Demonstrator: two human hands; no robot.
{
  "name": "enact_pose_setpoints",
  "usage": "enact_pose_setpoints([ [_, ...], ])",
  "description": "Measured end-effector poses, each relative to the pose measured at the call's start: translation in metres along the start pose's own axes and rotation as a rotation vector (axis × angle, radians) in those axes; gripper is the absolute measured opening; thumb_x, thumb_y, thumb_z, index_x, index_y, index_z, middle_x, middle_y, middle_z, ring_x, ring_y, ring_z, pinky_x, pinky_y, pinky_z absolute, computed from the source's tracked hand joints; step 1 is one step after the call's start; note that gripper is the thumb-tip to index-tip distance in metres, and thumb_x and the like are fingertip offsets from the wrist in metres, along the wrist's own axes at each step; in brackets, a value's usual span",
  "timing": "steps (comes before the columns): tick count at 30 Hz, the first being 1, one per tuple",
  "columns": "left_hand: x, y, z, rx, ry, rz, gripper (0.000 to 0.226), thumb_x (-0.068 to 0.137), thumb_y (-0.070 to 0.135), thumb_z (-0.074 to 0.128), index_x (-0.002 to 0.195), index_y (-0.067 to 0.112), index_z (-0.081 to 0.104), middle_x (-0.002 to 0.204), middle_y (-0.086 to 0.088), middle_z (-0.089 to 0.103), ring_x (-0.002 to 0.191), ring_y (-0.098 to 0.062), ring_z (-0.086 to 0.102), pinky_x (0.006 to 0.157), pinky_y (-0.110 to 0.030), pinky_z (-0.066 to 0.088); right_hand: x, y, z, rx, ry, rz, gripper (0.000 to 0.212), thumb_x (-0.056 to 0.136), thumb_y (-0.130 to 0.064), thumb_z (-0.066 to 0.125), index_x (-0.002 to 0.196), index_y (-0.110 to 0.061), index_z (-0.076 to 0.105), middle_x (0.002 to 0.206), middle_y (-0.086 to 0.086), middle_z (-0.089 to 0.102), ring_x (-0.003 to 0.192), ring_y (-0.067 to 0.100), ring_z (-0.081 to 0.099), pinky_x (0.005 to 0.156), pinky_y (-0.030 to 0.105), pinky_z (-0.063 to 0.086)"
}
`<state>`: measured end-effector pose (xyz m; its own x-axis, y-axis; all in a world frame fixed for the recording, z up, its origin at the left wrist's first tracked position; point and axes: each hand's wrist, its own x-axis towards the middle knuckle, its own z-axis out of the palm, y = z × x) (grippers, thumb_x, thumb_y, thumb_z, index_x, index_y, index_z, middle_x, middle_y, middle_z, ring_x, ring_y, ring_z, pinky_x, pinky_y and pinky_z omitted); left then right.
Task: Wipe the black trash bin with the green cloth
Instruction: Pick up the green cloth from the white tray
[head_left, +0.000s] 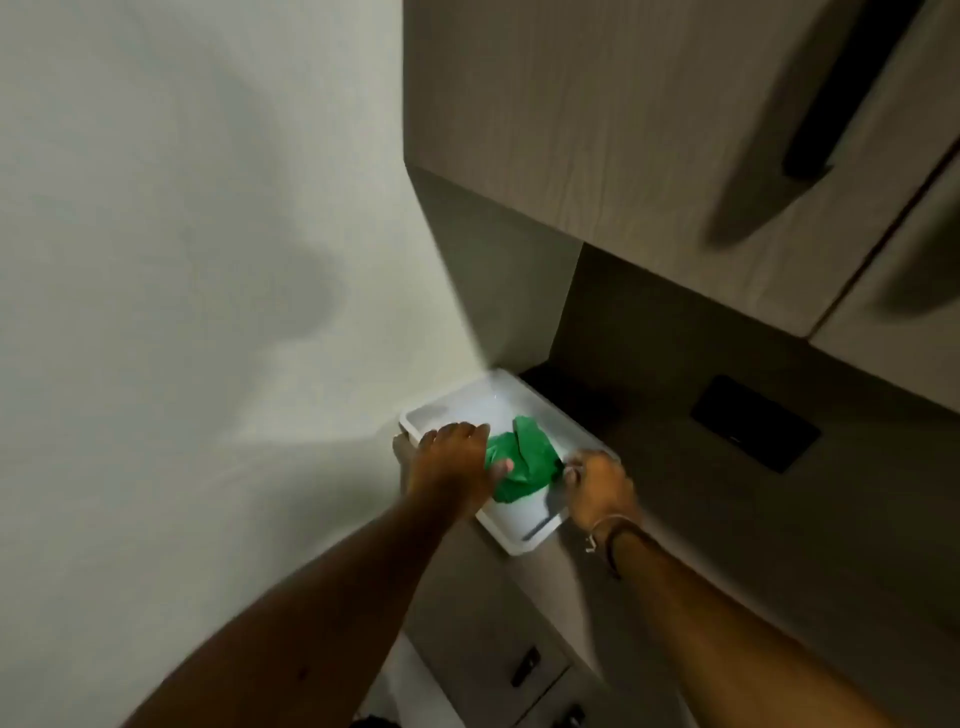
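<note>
Crumpled green cloth (522, 460) in smooth white plastic tray (519, 540); wood-grain cabinets (545, 104).

The cloth (522, 462) is showing a bright, plain green against a white tray (511, 543). The wall (182, 260) is appearing off-white with grey shadows. The cabinets (571, 130) are showing a beige wood grain with black handles (852, 88), and a black panel (756, 431) is sitting on the brown-grey counter (727, 519).

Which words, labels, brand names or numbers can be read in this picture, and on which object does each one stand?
None can be read.
White tray: no print visible.
Green cloth: plain, no label visible.
Black wall plate: a tiny pale mark near its lower edge, too small and blurred to read.
Cabinet doors: plain wood grain, no text.
</note>
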<state>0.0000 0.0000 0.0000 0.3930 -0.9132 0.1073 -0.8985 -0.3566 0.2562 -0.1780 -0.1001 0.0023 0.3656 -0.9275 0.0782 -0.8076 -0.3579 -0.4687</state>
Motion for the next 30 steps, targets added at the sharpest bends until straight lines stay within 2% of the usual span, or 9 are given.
enact_pose_setpoints([
  [8,0.124,0.015,0.072,-0.107,-0.318,-0.298,0.080,0.091,0.075,0.063,0.145,0.017,0.053,0.148,-0.014,0.051,0.138,-0.039,0.046,0.106,-0.055,0.040,0.109,-0.007,0.044,-0.172,-0.375,0.097,0.044,0.090,-0.030,0.077,0.129,-0.014,0.067,0.126,0.013,0.072,0.118,0.035,0.068,0.103,0.047,0.056],
  [11,0.144,0.012,0.089,-0.158,-0.345,-0.380,0.085,0.080,0.068,0.081,0.144,0.019,0.055,0.146,-0.014,0.047,0.135,-0.041,0.047,0.104,-0.054,0.044,0.130,0.000,0.056,-0.148,-0.383,0.134,0.050,0.091,-0.041,0.073,0.132,-0.013,0.066,0.130,0.016,0.069,0.120,0.038,0.066,0.103,0.046,0.055],
  [14,0.151,0.010,0.092,-0.315,-0.373,-0.442,0.095,0.073,0.059,0.093,0.147,0.015,0.052,0.143,-0.015,0.050,0.130,-0.040,0.056,0.089,-0.044,0.049,0.131,0.010,0.067,-0.041,-0.359,0.169,0.052,0.086,-0.041,0.078,0.127,-0.010,0.066,0.125,0.015,0.070,0.117,0.038,0.067,0.103,0.048,0.056],
  [18,0.152,0.007,0.069,-0.574,-0.443,-0.492,0.093,0.068,0.043,0.101,0.140,0.004,0.057,0.132,-0.020,0.065,0.116,-0.036,0.069,0.086,-0.039,0.062,0.131,0.018,0.065,0.188,-0.296,0.175,0.048,0.084,-0.006,0.077,0.129,-0.012,0.059,0.127,0.016,0.066,0.117,0.037,0.066,0.102,0.047,0.056],
  [21,0.127,0.005,0.042,-0.765,-0.425,-0.420,0.069,0.076,0.036,0.095,0.130,0.004,0.066,0.118,-0.011,0.071,0.092,-0.021,0.070,0.066,-0.031,0.055,0.114,0.013,0.035,0.387,-0.261,0.073,0.052,0.087,0.010,0.071,0.134,-0.007,0.055,0.114,0.012,0.065,0.100,0.025,0.066,0.088,0.030,0.058],
  [24,0.071,0.004,0.005,-1.086,-0.344,-0.303,0.043,0.083,0.016,0.090,0.121,0.003,0.076,0.110,-0.008,0.079,0.099,-0.025,0.076,0.078,-0.028,0.061,0.067,-0.003,-0.014,0.683,-0.221,0.043,0.059,0.085,0.013,0.074,0.138,-0.003,0.053,0.099,0.010,0.062,0.093,0.024,0.063,0.084,0.031,0.057],
  [26,0.016,0.009,-0.020,-1.319,-0.339,-0.239,0.042,0.081,0.011,0.087,0.120,0.002,0.077,0.111,-0.009,0.081,0.105,-0.026,0.077,0.085,-0.030,0.064,0.016,-0.011,-0.043,0.941,-0.236,0.059,0.060,0.084,0.014,0.074,0.137,-0.005,0.055,0.087,0.003,0.072,0.085,0.016,0.072,0.078,0.028,0.062],
  [28,-0.051,0.017,-0.035,-1.438,-0.366,-0.213,0.050,0.074,0.019,0.082,0.123,0.007,0.076,0.115,-0.008,0.080,0.112,-0.026,0.077,0.097,-0.038,0.062,-0.053,-0.015,-0.057,1.132,-0.293,0.075,0.059,0.084,0.011,0.070,0.138,-0.008,0.058,0.093,0.008,0.076,0.088,0.020,0.074,0.082,0.031,0.062],
  [30,-0.129,0.024,-0.031,-1.510,-0.392,-0.208,0.047,0.070,0.023,0.082,0.117,0.016,0.079,0.113,-0.003,0.081,0.112,-0.023,0.077,0.099,-0.040,0.062,-0.130,-0.014,-0.056,1.337,-0.392,0.250,0.059,0.080,0.001,0.066,0.138,-0.009,0.062,0.111,0.019,0.074,0.094,0.031,0.075,0.086,0.039,0.063],
])
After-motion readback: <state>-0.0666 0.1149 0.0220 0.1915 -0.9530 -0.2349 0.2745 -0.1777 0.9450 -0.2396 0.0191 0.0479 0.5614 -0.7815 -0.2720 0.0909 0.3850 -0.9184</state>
